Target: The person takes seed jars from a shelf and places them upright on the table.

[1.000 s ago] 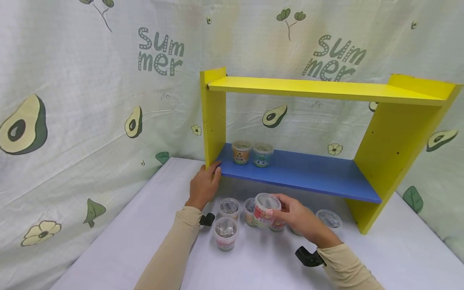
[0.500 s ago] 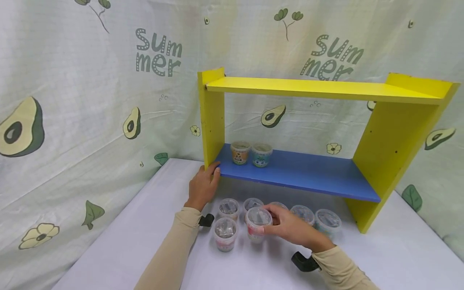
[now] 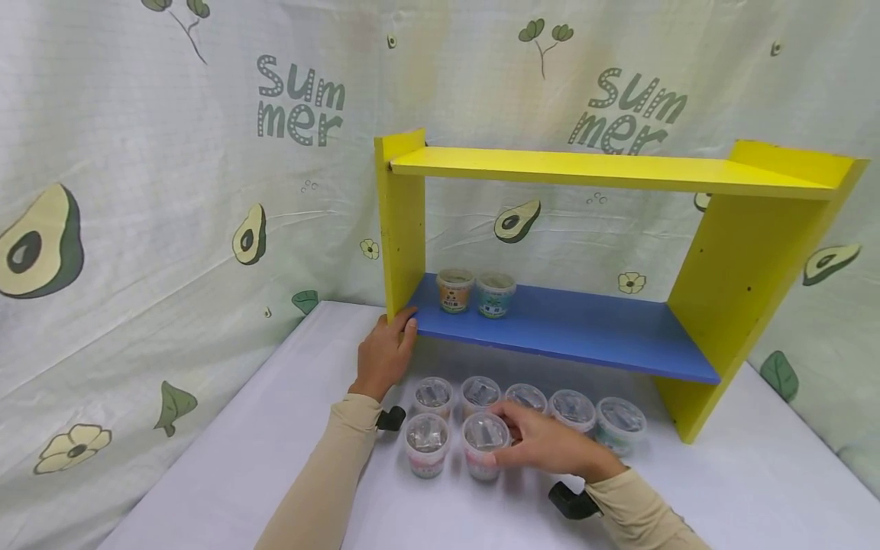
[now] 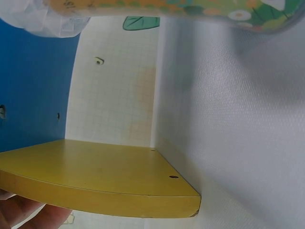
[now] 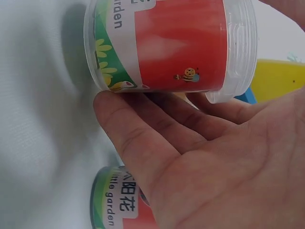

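Note:
In the head view my right hand (image 3: 553, 443) holds a small clear-lidded plastic tub (image 3: 484, 443) between thumb and fingers. The tub looks upright on the white table. Its red label (image 5: 181, 45) fills the upper right wrist view, with fingers along its side. A second red-labelled tub (image 5: 121, 200) shows below it there. To its left stands a pink-looking tub (image 3: 427, 447). My left hand (image 3: 386, 355) grips the lower left corner of the yellow and blue shelf (image 3: 584, 325). Its fingertips (image 4: 43, 217) show past the yellow panel's edge in the left wrist view.
Behind the held tub a row of several lidded tubs (image 3: 574, 409) stands along the shelf's front. An orange tub (image 3: 455, 292) and a teal tub (image 3: 496, 298) sit on the blue board, at its left. A patterned curtain (image 3: 302, 183) hangs behind.
My right hand has brought the red-labelled tub down and slightly left, from above the back row to the table beside the pink one. My left hand has stayed at the shelf corner.

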